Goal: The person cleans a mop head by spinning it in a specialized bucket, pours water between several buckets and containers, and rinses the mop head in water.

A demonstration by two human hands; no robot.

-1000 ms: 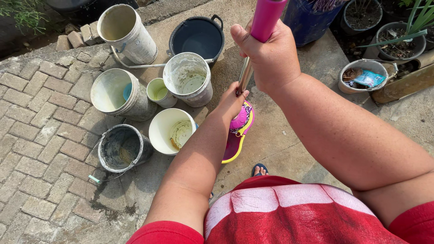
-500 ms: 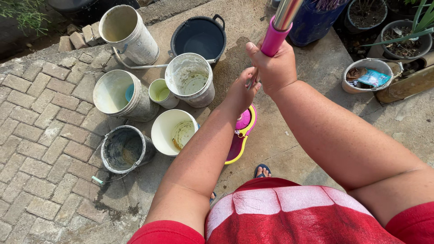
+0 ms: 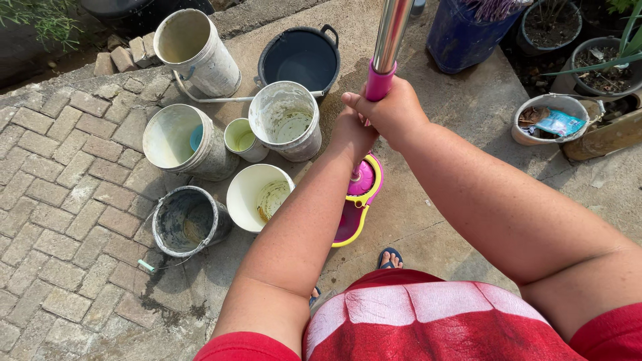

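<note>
Both hands, right (image 3: 394, 110) above left (image 3: 352, 134), clamp the mop pole (image 3: 390, 37); stiff, light, slick metal beside buckets (image 3: 286, 120).

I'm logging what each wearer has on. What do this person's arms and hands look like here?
Both arms are bare from the short red sleeves down. The left hand and the right hand wear no gloves, and no rings, watch or bracelets show. The shirt is red with a faded white band across it.

A home yard. Brick paving (image 3: 60, 174) meets concrete. Stained buckets (image 3: 180, 137) and potted plants (image 3: 595, 57) stand about.
</note>
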